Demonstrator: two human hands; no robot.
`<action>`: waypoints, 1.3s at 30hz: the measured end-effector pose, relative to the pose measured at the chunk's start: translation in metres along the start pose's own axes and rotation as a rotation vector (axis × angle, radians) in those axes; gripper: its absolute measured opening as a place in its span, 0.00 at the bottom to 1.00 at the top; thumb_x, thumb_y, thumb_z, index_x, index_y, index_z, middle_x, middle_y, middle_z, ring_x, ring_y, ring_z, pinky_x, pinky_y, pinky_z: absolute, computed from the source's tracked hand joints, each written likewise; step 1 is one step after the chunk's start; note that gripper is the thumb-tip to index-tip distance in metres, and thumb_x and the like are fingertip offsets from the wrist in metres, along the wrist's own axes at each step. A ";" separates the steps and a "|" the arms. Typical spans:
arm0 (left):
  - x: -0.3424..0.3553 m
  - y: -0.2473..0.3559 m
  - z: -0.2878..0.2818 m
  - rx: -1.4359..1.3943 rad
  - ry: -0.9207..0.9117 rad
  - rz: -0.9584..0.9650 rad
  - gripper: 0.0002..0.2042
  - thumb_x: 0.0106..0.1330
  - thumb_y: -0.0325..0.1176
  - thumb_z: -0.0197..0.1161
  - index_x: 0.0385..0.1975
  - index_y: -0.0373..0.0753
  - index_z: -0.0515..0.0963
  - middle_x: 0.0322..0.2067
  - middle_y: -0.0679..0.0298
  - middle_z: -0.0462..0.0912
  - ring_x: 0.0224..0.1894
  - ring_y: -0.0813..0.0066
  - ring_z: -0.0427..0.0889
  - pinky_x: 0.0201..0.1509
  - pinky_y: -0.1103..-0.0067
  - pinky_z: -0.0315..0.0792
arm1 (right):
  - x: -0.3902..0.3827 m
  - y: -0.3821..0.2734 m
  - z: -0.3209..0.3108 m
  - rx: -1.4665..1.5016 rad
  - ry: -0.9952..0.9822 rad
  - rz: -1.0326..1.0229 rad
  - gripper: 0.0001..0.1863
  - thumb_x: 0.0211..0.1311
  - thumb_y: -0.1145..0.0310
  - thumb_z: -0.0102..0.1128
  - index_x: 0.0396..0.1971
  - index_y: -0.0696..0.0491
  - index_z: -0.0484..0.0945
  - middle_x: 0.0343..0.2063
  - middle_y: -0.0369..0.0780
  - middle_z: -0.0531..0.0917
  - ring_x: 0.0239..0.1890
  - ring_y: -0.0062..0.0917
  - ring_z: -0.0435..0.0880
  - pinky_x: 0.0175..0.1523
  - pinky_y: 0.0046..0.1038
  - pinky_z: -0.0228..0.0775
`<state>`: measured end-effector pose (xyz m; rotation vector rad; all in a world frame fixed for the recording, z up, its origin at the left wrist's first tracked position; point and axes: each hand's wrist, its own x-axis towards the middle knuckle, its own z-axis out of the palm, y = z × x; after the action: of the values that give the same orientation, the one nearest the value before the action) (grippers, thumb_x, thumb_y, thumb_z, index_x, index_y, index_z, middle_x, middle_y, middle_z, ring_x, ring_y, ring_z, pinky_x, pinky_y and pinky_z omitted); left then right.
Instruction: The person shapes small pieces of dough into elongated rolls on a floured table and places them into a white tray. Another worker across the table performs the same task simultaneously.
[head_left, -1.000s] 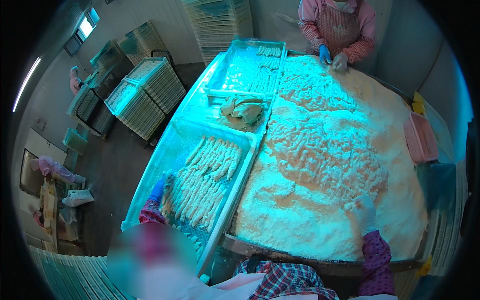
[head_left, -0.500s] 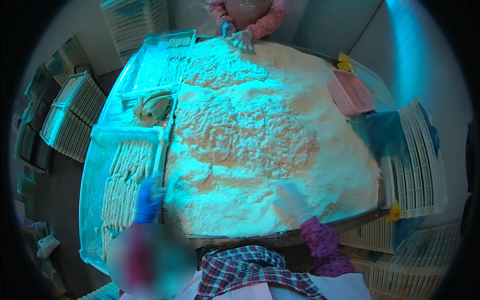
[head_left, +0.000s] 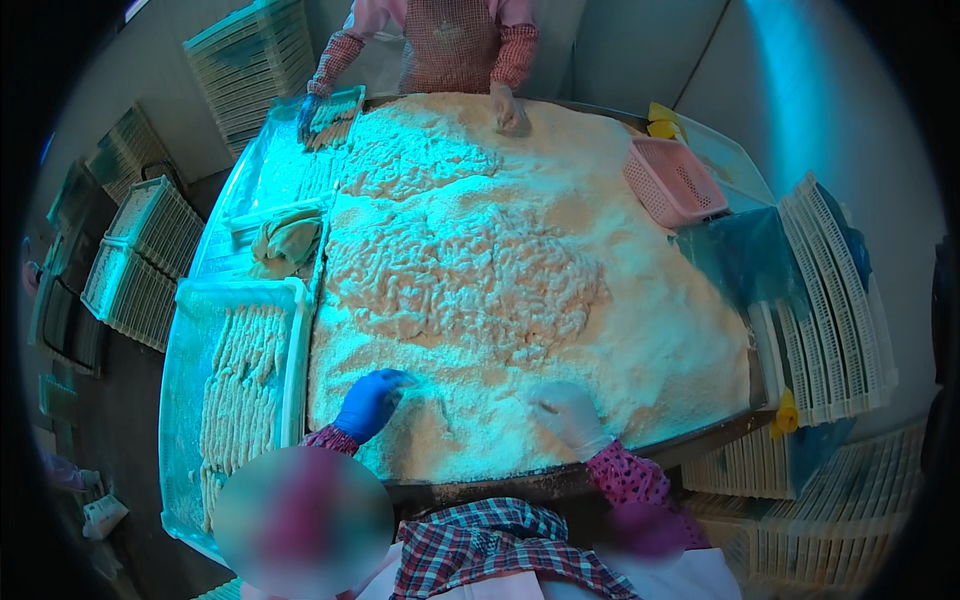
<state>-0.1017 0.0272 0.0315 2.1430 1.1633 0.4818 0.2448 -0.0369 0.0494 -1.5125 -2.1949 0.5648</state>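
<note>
My left hand [head_left: 368, 408], in a blue glove, is over the near left of a bed of pale crumbs [head_left: 680, 360], fingers together and bent, fingertips at the crumbs. My right hand [head_left: 565, 415], in a white glove, rests in the crumbs, fingers curled; I cannot make out what either holds. Lumpy coated strips [head_left: 455, 270] lie heaped across the middle. Left of my left hand is a tray [head_left: 170, 400] with rows of coated strips [head_left: 240, 380].
Opposite stands a co-worker [head_left: 448, 50], gloved hands at the table. A far tray [head_left: 260, 150] and bunched cloth [head_left: 285, 240] are on the left, a pink basket [head_left: 672, 180] and yellow object [head_left: 662, 120] on the right. Stacked racks [head_left: 832, 300] flank the table.
My left hand has moved from the near tray rightward onto the crumbs. My right hand has shifted left. The co-worker's blue-gloved hand has moved to the far tray. The view has swung round.
</note>
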 end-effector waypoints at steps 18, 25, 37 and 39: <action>0.018 0.064 0.105 -2.554 0.183 0.120 0.24 0.70 0.48 0.43 0.62 0.42 0.58 0.56 0.58 0.67 0.57 0.62 0.67 0.59 0.67 0.63 | 0.014 -0.097 0.046 0.215 0.197 -0.171 0.16 0.58 0.61 0.56 0.44 0.50 0.79 0.41 0.35 0.80 0.46 0.33 0.75 0.53 0.36 0.64; 0.052 0.170 0.114 -2.006 1.011 0.651 0.29 0.69 0.53 0.39 0.66 0.46 0.50 0.65 0.60 0.53 0.66 0.61 0.54 0.67 0.66 0.49 | 0.042 -0.117 0.052 0.211 0.152 -0.373 0.26 0.64 0.52 0.37 0.59 0.46 0.66 0.62 0.41 0.64 0.66 0.39 0.54 0.68 0.49 0.32; 0.032 0.085 0.081 -1.201 0.437 -0.587 0.29 0.64 0.60 0.40 0.52 0.39 0.64 0.51 0.58 0.67 0.50 0.64 0.65 0.52 0.64 0.58 | 0.038 -0.113 0.052 0.538 0.366 -0.130 0.33 0.67 0.49 0.36 0.64 0.56 0.53 0.66 0.48 0.52 0.69 0.40 0.46 0.70 0.39 0.33; 0.005 0.043 0.066 -0.215 0.256 -0.444 0.26 0.62 0.60 0.45 0.35 0.39 0.75 0.28 0.55 0.81 0.24 0.61 0.78 0.26 0.67 0.70 | 0.027 -0.082 0.046 0.251 0.501 0.137 0.32 0.66 0.54 0.42 0.63 0.59 0.53 0.65 0.50 0.53 0.68 0.40 0.47 0.70 0.38 0.34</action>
<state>-0.0345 -0.0100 0.0135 1.6097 1.5984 0.6532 0.1474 -0.0434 0.0588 -1.4820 -1.5913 0.4261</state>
